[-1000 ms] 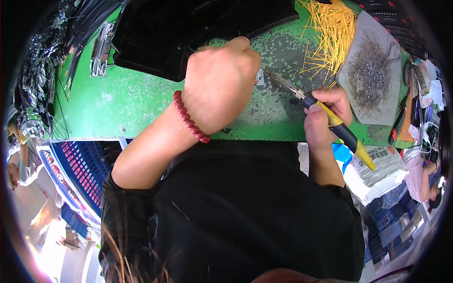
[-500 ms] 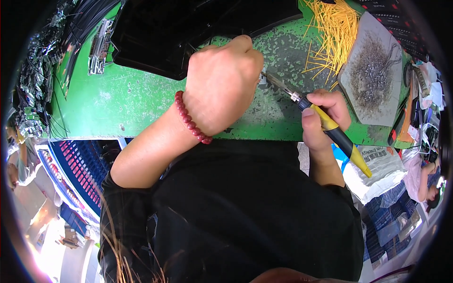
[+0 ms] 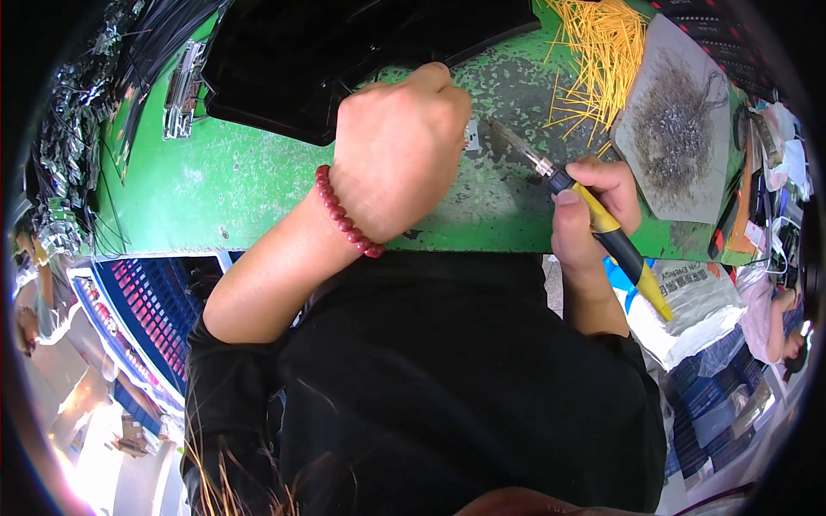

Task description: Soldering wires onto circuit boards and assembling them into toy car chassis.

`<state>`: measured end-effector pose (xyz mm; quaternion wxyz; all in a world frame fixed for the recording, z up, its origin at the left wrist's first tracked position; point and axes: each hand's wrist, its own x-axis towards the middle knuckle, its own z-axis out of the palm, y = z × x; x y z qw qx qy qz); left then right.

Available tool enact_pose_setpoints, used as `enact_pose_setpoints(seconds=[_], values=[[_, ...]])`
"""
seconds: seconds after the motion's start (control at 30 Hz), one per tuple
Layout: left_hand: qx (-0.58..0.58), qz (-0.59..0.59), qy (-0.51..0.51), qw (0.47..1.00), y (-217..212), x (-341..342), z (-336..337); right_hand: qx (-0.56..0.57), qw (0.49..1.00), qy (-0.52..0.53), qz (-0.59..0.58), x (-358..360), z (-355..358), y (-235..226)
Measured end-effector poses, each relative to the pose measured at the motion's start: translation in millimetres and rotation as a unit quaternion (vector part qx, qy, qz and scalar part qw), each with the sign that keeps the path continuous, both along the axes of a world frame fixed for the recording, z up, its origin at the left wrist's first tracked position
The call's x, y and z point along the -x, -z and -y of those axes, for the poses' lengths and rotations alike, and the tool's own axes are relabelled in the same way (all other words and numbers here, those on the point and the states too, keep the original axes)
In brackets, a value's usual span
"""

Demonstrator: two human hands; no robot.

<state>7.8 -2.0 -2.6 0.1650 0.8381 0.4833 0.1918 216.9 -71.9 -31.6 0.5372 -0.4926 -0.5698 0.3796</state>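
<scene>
My right hand (image 3: 594, 206) grips a yellow and black soldering iron (image 3: 626, 258) with thumb and fingers. Its metal tip slants up and left, pointing toward my left hand and a little apart from it. My left hand (image 3: 400, 150) is closed, back side up, with a red bead bracelet (image 3: 340, 215) on the wrist. A small pale piece (image 3: 471, 135) shows at its right edge, by the curled fingers. The fingers themselves are hidden beneath the hand, so what they hold I cannot make out. Below both hands lies the worn green tabletop (image 3: 258, 185).
A large glossy black panel (image 3: 275, 69) lies behind my left hand. Thin yellow sticks (image 3: 598, 60) are heaped at the back right, beside a grey slab (image 3: 680, 129) with dark specks. Black wires (image 3: 159, 60) and clear strips (image 3: 182, 90) lie left. A blue basket (image 3: 151, 301) stands below.
The soldering iron's tip has drawn slightly up and away from the small pale piece beside my left hand. My left hand keeps its closed pose.
</scene>
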Motion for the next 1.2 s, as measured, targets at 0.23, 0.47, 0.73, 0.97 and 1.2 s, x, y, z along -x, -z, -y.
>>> enact_pose_setpoints(seconds=[0.23,0.47,0.73,0.97,1.2], values=[[-0.044,-0.011,-0.007,0.999,-0.5,-5.7,4.3,-0.073,0.997,-0.014,0.019,1.5,0.7,-2.1],[-0.023,0.018,-0.029,0.999,4.4,-4.0,4.2,-0.103,0.993,-0.012,0.056,-2.6,-1.3,-3.3],[-0.048,0.016,-0.031,0.998,3.5,-6.5,6.4,-0.040,0.991,-0.076,0.099,-0.6,-3.8,-16.1],[-0.058,0.019,-0.027,0.998,4.2,-6.5,8.0,-0.075,0.988,-0.066,0.121,2.7,-7.2,-12.3],[-0.062,0.023,-0.023,0.998,4.7,-6.1,7.8,-0.079,0.988,-0.049,0.124,3.2,-6.6,-6.9]])
